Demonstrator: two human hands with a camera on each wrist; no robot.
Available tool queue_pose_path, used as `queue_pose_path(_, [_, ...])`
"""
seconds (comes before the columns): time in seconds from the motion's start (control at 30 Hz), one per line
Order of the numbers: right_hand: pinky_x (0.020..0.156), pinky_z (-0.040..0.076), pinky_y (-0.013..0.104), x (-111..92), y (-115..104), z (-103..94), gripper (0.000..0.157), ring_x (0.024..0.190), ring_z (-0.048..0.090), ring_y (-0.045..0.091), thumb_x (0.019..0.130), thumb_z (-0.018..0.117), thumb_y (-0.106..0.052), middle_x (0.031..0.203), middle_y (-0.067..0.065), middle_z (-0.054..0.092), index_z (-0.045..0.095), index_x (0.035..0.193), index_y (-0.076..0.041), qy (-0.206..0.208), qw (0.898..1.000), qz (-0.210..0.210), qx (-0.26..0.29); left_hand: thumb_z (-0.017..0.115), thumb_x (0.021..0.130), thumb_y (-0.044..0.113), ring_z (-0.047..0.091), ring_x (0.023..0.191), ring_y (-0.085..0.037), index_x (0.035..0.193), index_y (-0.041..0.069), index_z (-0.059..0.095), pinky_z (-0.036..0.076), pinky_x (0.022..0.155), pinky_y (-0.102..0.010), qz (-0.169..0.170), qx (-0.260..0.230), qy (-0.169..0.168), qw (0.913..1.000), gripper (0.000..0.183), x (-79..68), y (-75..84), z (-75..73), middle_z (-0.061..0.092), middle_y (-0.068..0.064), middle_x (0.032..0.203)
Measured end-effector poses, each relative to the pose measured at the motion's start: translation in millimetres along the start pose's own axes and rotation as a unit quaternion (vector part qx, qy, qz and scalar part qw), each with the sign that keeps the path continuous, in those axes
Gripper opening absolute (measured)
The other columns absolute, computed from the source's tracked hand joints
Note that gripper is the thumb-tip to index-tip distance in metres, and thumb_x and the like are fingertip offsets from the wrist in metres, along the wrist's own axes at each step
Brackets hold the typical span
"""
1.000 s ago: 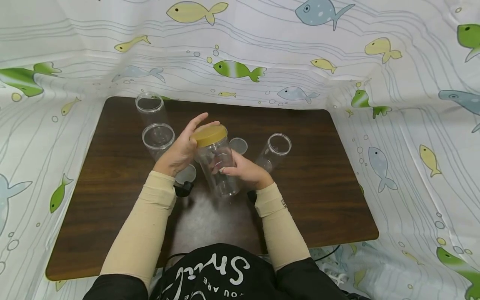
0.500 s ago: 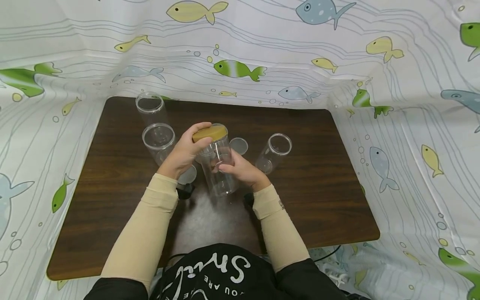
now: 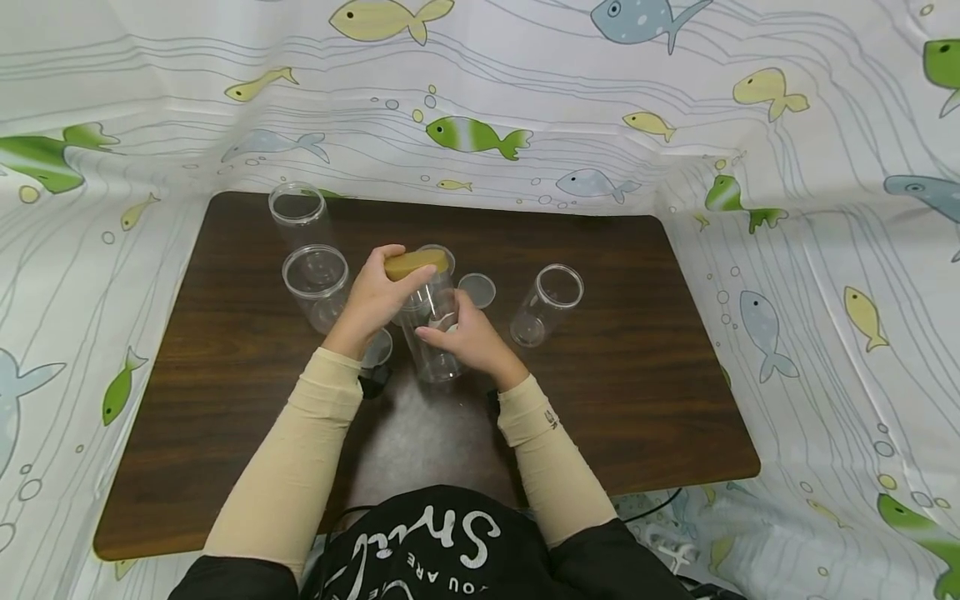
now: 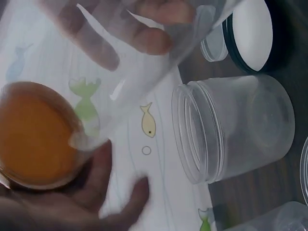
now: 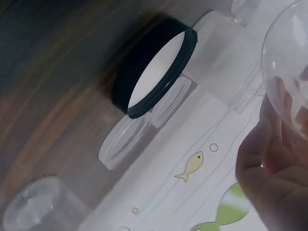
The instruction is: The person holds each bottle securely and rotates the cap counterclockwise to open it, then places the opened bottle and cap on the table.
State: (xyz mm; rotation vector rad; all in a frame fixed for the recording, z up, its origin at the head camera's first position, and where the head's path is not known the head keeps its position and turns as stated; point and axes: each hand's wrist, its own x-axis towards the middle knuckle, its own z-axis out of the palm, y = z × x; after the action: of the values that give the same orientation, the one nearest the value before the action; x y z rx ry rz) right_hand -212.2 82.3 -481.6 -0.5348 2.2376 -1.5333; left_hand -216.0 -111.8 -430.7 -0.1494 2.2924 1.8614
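My left hand [image 3: 372, 296] grips a yellow lid [image 3: 411, 262] between thumb and fingers. Just beneath and beside it is the rim of a tall clear plastic jar [image 3: 431, 362], held up by my right hand [image 3: 480, 342] around its side. The left wrist view shows the round orange-looking face of the lid [image 4: 38, 134] apart from the jar's mouth. Fingers of the right hand show through the clear wall there. In the right wrist view, that hand [image 5: 272, 178] holds the jar [image 5: 288, 62], partly out of frame.
Two open clear jars [image 3: 316, 275] [image 3: 298, 208] stand at the table's left. Another open jar [image 3: 547, 308] stands to the right. A clear lid [image 3: 477, 290] lies behind the hands. A black-rimmed lid [image 5: 154, 67] lies near other clear lids [image 5: 125, 139].
My left fingers and thumb have closed round the yellow lid, which now sits off the jar's rim. The right hand has shifted slightly left with the jar.
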Motion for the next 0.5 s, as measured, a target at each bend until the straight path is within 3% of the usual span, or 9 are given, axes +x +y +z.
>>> queue_pose_path(0.07, [0.084,0.055,0.032,0,2,-2.5,0.073,0.1,0.064,0.021,0.093,0.071,-0.031,0.124,0.026,0.057,0.032,0.144,0.004,-0.037,0.998,-0.023,0.05,0.073,0.087,0.059,0.047,0.122,-0.027,0.158,0.011,0.025,0.036,0.108,-0.045,0.024,-0.067,-0.028,0.997,0.098,0.3,-2.9,-2.9,0.041,-0.018,0.147])
queue_pose_path(0.13, [0.088,0.053,0.035,0,4,-6.2,0.083,0.102,0.064,0.023,0.093,0.07,-0.044,0.124,0.031,0.056,0.031,0.144,0.008,-0.098,0.987,-0.056,0.112,0.078,0.079,0.062,0.046,0.126,-0.027,0.16,0.012,0.019,0.025,0.116,-0.049,0.065,-0.156,-0.082,0.9822,0.112,0.9,-7.8,-8.0,0.039,-0.02,0.152])
queue_pose_path(0.17, [0.09,0.052,0.036,0,6,-8.0,0.089,0.102,0.064,0.024,0.092,0.07,-0.052,0.123,0.03,0.057,0.03,0.144,0.009,-0.135,0.978,-0.072,0.139,0.08,0.076,0.064,0.047,0.127,-0.026,0.161,0.013,0.018,0.018,0.118,-0.053,0.088,-0.199,-0.12,0.9686,0.117,1.5,-10.7,-11.0,0.038,-0.02,0.154])
queue_pose_path(0.23, [0.091,0.05,0.039,0,6,-10.3,0.104,0.102,0.064,0.026,0.086,0.069,-0.066,0.118,0.025,0.06,0.029,0.143,0.011,-0.213,0.953,-0.102,0.189,0.084,0.068,0.065,0.049,0.132,-0.025,0.162,0.018,0.012,0.01,0.12,-0.055,0.123,-0.273,-0.211,0.9305,0.127,2.4,-16.4,-17.1,0.037,-0.018,0.158])
queue_pose_path(0.3, [0.088,0.05,0.039,-1,6,-10.5,0.117,0.1,0.064,0.026,0.077,0.067,-0.08,0.113,0.015,0.064,0.031,0.141,0.012,-0.27,0.933,-0.119,0.208,0.087,0.067,0.063,0.048,0.137,-0.026,0.163,0.023,0.01,0.009,0.119,-0.058,0.156,-0.293,-0.29,0.8976,0.13,2.9,-21.1,-21.0,0.037,-0.017,0.16])
queue_pose_path(0.37, [0.087,0.05,0.039,-1,6,-9.0,0.119,0.1,0.064,0.025,0.075,0.066,-0.082,0.112,0.007,0.064,0.031,0.139,0.011,-0.304,0.917,-0.129,0.223,0.087,0.071,0.058,0.049,0.137,-0.03,0.163,0.023,0.013,0.014,0.117,-0.057,0.175,-0.295,-0.342,0.875,0.123,3.3,-24.1,-22.2,0.042,-0.017,0.157])
queue_pose_path(0.43, [0.087,0.051,0.04,-1,6,-6.7,0.118,0.098,0.064,0.025,0.075,0.066,-0.082,0.111,0.008,0.064,0.032,0.137,0.012,-0.317,0.908,-0.136,0.238,0.086,0.075,0.055,0.049,0.137,-0.031,0.162,0.02,0.019,0.022,0.116,-0.051,0.184,-0.29,-0.357,0.8688,0.116,3.6,-26.4,-21.0,0.049,-0.018,0.151])
queue_pose_path(0.5, [0.088,0.051,0.042,0,8,-5.3,0.114,0.098,0.064,0.026,0.077,0.065,-0.081,0.111,0.009,0.064,0.032,0.136,0.012,-0.318,0.904,-0.146,0.246,0.086,0.074,0.054,0.054,0.131,-0.029,0.16,0.015,0.026,0.027,0.114,-0.048,0.183,-0.287,-0.342,0.8761,0.112,3.5,-27.6,-19.3,0.057,-0.015,0.143])
